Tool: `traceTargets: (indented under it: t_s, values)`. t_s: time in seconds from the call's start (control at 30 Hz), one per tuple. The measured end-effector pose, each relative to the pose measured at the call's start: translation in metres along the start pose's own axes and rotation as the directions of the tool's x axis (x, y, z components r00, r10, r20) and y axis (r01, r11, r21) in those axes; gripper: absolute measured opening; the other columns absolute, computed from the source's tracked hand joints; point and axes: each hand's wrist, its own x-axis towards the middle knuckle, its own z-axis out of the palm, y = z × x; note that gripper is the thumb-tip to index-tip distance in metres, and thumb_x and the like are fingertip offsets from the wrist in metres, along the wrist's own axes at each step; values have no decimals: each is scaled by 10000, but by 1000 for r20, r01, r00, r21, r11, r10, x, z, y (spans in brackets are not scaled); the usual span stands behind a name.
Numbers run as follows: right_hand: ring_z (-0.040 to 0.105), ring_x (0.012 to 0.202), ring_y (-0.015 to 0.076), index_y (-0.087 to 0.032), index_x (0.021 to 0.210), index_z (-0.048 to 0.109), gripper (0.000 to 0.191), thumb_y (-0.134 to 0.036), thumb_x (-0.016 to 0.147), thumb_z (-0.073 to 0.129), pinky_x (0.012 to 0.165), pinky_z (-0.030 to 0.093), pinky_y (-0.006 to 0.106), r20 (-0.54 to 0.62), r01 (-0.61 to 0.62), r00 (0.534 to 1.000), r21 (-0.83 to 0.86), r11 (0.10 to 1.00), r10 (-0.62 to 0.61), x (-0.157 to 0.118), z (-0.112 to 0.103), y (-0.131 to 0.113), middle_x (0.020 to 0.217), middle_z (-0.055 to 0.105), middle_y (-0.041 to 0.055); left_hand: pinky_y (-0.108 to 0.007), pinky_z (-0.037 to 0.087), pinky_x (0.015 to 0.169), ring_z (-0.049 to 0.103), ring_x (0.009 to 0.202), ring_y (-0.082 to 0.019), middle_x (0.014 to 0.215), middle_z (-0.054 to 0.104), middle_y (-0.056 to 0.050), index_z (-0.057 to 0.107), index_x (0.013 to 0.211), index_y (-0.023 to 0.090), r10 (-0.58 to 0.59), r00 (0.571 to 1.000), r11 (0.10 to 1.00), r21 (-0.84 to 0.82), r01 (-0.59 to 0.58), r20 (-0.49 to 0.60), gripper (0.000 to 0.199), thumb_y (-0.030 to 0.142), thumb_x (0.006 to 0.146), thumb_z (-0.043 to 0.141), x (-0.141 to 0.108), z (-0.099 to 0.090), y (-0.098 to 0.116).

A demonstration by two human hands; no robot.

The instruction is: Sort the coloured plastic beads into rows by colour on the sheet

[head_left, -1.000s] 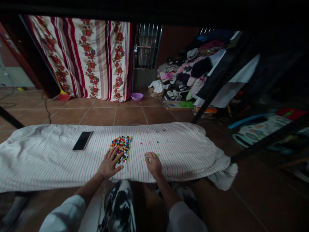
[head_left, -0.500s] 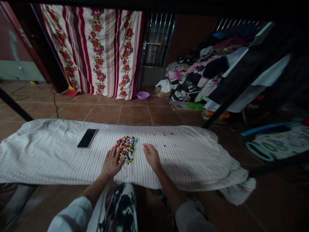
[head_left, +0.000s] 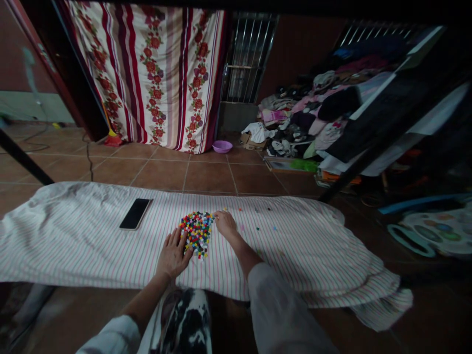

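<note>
- Widest in my feed is the striped cloth, white with thin pink and green lines, spread out under everything being handled.
- Beyond it I see the floral curtain, striped in red and purple, hanging down to the tiled floor.
- At the back right is a heap of clothes.
- Near the curtain's lower right corner, the purple basin sits on the floor.
- I have the left hand palm down with its fingers spread, fingertips and thumb against the left side of the pile.
- The right hand is curled at the pile's far right edge; I cannot tell whether its fingertips grip a piece. The two hands are apart.
- The pile of small coloured pieces lies on the cloth between the hands.
- Left of the pile, well apart from both hands, lies a phone with its dark screen up.
- Smallest are the loose pieces, set apart from one another to the right of the right hand; I make out orange, pink, dark green and blue.
</note>
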Motion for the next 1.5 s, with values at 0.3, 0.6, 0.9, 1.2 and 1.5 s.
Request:
traceTargets:
  t_s: [0.3, 0.6, 0.9, 1.2, 1.5]
  values:
    - [560, 959, 183, -225, 905, 702, 238, -118, 848, 498, 856, 368, 287, 84, -70, 994, -56, 996, 75, 18, 10, -9, 960, 695, 68, -487, 361, 1054, 362, 1351, -293, 1452, 406, -163, 394, 1395, 168, 1, 999, 1000, -22, -2, -35, 604, 500, 890, 389, -1, 5, -1]
    - [583, 932, 189, -208, 904, 686, 222, -134, 854, 482, 837, 375, 288, 118, -94, 987, -100, 990, 106, 21, 12, -15, 932, 692, 81, -480, 349, 1067, 345, 1361, -290, 1447, 412, -164, 407, 1387, 160, -3, 1000, 1000, -16, 3, -13, 594, 494, 896, 379, 0, 2, 0]
    - [569, 957, 196, -209, 926, 682, 253, -89, 803, 495, 824, 383, 289, 121, -71, 989, -108, 992, 84, 19, 9, -18, 942, 688, 82, -477, 365, 1054, 375, 1341, -293, 1445, 412, -170, 431, 1369, 154, 2, 1000, 1000, 7, -2, -24, 593, 503, 891, 381, 0, 1, 1]
    - [538, 1001, 165, -215, 984, 657, 212, -148, 837, 520, 867, 354, 248, 106, -26, 994, -23, 999, 29, 12, 2, -21, 1002, 679, 43, -470, 362, 1066, 371, 1346, -286, 1436, 424, -177, 456, 1349, 136, 15, 999, 1000, 22, -14, -37, 575, 481, 892, 402, 0, 4, 0]
    - [563, 931, 142, -238, 981, 675, 249, -176, 881, 456, 781, 392, 220, -4, -70, 997, 137, 988, 72, 4, 2, -21, 1026, 643, 38, -469, 379, 1047, 397, 1326, -297, 1423, 435, -188, 457, 1345, 131, 28, 999, 998, 51, -27, -22, 570, 475, 894, 395, -1, 3, -1]
